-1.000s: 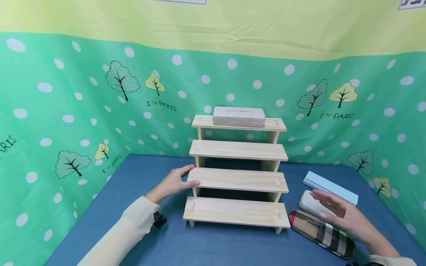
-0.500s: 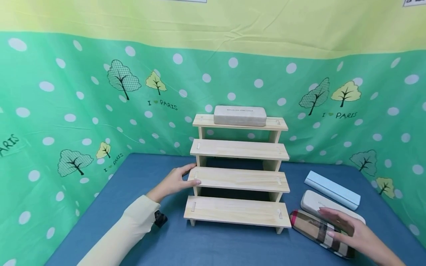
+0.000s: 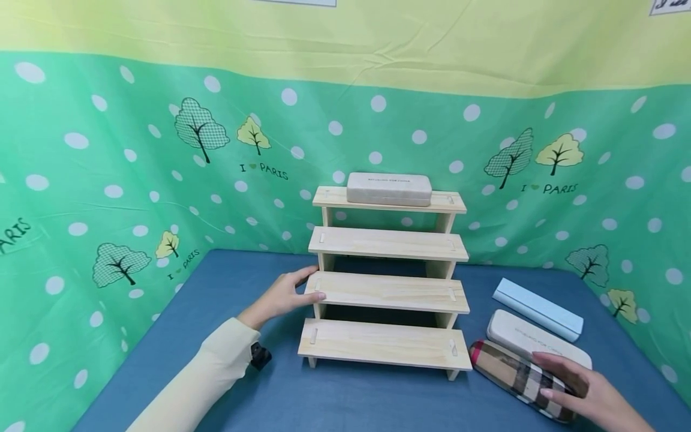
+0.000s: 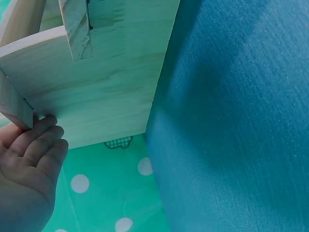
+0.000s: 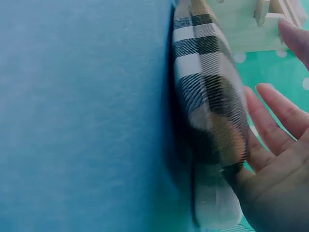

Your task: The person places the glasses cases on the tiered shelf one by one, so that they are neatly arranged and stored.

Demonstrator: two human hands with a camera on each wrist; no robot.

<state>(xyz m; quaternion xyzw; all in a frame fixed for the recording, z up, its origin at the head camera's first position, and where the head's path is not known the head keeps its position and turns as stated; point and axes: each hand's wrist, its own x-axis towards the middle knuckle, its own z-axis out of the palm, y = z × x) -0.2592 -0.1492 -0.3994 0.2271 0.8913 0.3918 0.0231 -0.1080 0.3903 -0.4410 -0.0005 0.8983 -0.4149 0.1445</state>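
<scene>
Viewing remotely, I see the right hand (image 3: 591, 390), fingers apart, over the plaid case (image 3: 518, 375) on the table (image 3: 345, 402) at right, then the white case (image 3: 534, 337), the blue case (image 3: 538, 308), the left hand (image 3: 279, 296) clamped on the stand (image 3: 385, 291), and the grey case (image 3: 388, 189) atop it.

Blue tabletop (image 3: 345, 399): stand (image 3: 387, 292), plaid case (image 3: 510, 371), white case (image 3: 531, 337), light-blue case (image 3: 538, 309).

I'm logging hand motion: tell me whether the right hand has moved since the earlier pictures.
Yes: in the head view, the right hand has moved down the picture and rightward, away from the light blue case.
</scene>
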